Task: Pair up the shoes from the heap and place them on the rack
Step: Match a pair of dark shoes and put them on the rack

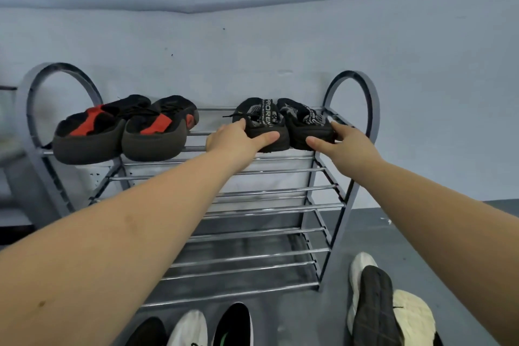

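A grey metal shoe rack point(317, 168) stands against the wall. On its top shelf at the left sits a black and red pair of shoes point(123, 129). At the right of that shelf rest two black patterned shoes, side by side with heels toward me. My left hand point(238, 137) grips the heel of the left black shoe point(261, 118). My right hand point(345, 143) holds the heel of the right black shoe point(306, 121). On the floor in front lie more shoes: a heap at the right point(376, 303) and several toes at the bottom edge point(193, 329).
The rack's lower shelves point(252, 233) hold nothing. A pale blue wall point(252, 50) is right behind the rack. Curved end frames point(365, 87) rise at both sides. A dark object point(8, 205) stands left of the rack.
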### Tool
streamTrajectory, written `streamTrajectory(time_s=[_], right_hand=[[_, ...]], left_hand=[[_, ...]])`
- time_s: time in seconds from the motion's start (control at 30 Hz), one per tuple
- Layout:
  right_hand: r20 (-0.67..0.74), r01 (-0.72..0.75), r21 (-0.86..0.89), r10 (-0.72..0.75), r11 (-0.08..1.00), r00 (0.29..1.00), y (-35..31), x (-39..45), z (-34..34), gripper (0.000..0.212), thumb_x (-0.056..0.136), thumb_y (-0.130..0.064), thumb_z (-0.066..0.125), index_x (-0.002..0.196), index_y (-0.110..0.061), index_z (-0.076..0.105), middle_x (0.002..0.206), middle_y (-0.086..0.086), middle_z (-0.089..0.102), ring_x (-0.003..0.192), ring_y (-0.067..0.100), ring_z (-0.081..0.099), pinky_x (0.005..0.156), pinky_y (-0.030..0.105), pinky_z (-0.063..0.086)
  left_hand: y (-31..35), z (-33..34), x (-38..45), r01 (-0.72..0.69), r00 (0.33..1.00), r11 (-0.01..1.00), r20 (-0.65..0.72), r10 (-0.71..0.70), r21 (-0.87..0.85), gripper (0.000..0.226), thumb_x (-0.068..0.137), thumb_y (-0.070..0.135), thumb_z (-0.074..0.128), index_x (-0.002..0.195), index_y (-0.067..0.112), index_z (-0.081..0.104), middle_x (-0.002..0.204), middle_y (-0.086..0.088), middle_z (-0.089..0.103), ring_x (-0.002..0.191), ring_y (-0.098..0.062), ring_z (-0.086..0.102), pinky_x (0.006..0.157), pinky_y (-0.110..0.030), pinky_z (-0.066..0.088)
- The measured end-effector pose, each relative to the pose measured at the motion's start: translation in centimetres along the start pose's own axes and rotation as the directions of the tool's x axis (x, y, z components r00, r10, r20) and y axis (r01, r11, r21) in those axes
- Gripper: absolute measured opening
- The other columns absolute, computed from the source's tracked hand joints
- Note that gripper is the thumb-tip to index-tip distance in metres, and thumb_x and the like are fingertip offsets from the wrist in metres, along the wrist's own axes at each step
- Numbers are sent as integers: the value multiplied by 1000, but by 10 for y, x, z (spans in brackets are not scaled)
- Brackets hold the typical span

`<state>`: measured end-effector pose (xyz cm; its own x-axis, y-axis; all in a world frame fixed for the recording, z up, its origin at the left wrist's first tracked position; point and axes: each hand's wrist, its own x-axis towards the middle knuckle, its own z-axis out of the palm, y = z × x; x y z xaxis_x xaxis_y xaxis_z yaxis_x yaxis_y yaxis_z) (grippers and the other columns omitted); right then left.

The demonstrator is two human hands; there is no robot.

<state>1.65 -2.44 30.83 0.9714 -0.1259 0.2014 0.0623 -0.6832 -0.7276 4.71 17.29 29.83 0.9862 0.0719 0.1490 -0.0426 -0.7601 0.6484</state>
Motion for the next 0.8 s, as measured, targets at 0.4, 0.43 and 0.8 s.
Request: streamTrajectory(time_s=[0.4,0.43,0.8], right_hand=[[60,143,-598,-134,788,989,5,-42,1,90,86,-63,47,153,-19,4,159,8,14,145,28,15,118,45,18],[108,192,-643,-161,741,981,10,-55,-4,90,87,-63,46,153,-20,2,160,8,8,147,26,11,119,44,15],[269,91,-715,153,693,951,114,-203,-41,84,91,-57,47,153,-22,2,161,7,1,147,27,8,116,41,20]], left_hand=[[21,-9,-31,-22,999,958,-26,31,285,96,84,66,44,151,13,1,159,-9,9,146,-29,8,119,-44,8],[23,-12,-41,-79,993,939,-52,102,335,96,86,65,43,151,11,-2,160,-7,2,147,-26,3,120,-42,4],[17,60,-171,-678,713,550,619,329,488,81,94,57,31,151,15,-9,159,-5,-12,147,-19,-8,119,-31,-6]])
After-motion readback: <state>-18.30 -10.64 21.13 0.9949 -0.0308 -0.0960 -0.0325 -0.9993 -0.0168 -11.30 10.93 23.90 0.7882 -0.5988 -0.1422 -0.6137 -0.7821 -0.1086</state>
